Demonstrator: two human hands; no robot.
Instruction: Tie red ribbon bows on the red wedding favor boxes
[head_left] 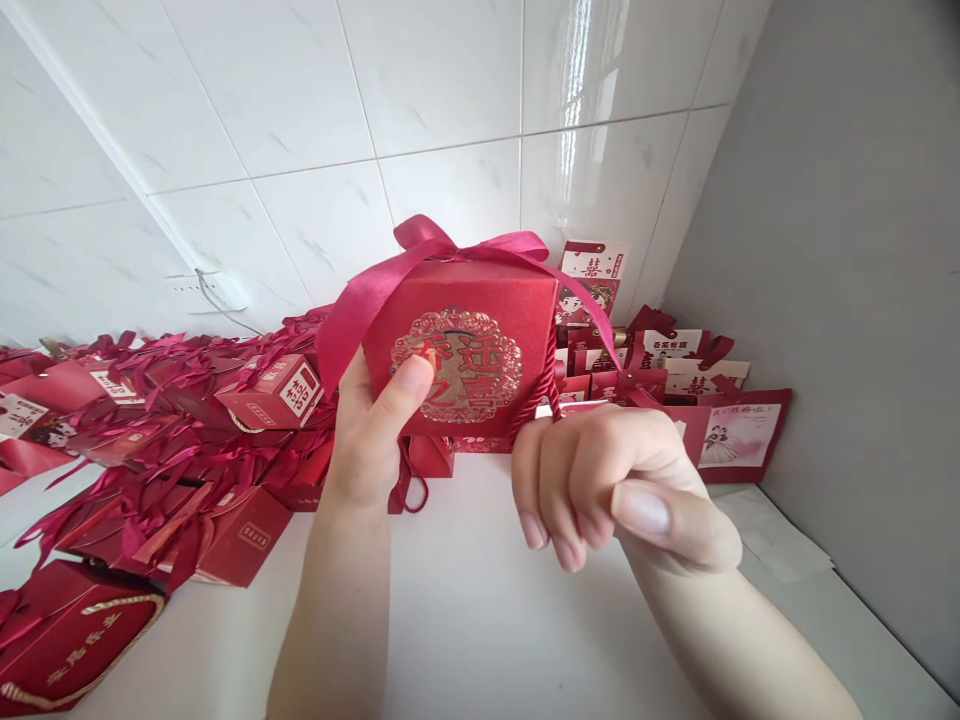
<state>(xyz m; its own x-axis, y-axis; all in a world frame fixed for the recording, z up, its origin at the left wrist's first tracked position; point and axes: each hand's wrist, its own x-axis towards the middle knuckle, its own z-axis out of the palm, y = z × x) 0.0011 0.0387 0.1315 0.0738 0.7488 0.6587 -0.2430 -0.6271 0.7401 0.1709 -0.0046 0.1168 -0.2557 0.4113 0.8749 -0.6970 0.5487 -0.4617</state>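
Observation:
A red gift box with a gold embossed medallion of Chinese characters is held up in my left hand. The thumb presses on its front face, and the other fingers are hidden behind it. A magenta ribbon bow is tied across the top. Down the box's right edge hangs a twisted red cord, which passes out of sight at my right hand. That hand is closed, fingers curled inward, just below the box's lower right corner. Whether it grips the cord is hidden.
Many red boxes with ribbons are piled on the white table at left. More red boxes and printed cards stand against the tiled wall at right. A grey panel borders the right side. A wall socket is behind the pile.

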